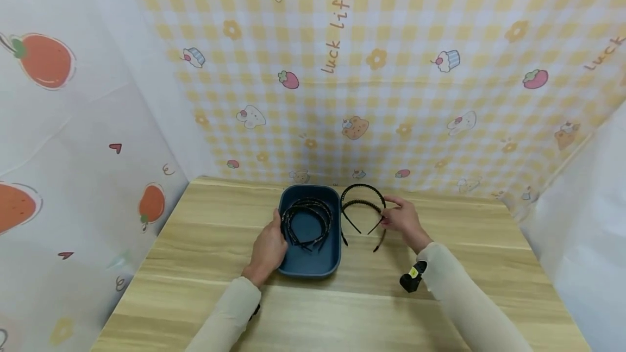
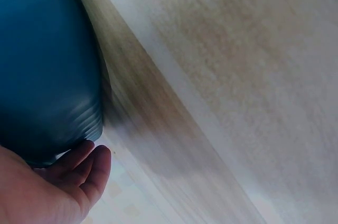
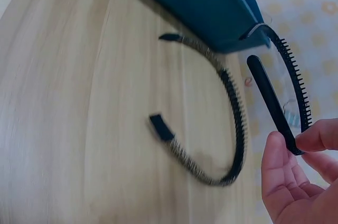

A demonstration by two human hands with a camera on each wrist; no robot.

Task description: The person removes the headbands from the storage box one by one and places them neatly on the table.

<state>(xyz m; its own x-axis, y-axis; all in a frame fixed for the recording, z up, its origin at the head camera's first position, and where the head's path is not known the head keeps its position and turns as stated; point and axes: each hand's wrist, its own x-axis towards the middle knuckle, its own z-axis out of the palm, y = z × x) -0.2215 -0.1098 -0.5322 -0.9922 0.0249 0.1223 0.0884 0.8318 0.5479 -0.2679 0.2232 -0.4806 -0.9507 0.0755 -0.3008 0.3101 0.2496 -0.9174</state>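
Note:
My left hand (image 1: 270,243) holds the left side of a dark blue plastic bin (image 1: 308,274); its fingers (image 2: 97,168) lie against the outer wall in the left wrist view, and the thumb is hidden there. Several dark headbands (image 1: 304,200) lie looped together inside the bin. Just right of the bin, my right hand (image 1: 402,220) pinches one side of a black toothed headband (image 3: 296,71) between thumb and fingertips, holding it raised. Below that one, a second headband (image 3: 238,113), black with a gold-flecked weave towards its ends, lies on the table.
The wood-grain table (image 1: 371,319) carries the bin near its far edge. Behind it hangs a yellow checked cloth (image 1: 313,102) with cartoon prints, and a white printed sheet (image 1: 98,124) stands at the left. A small black device (image 1: 412,278) sits at the right wrist.

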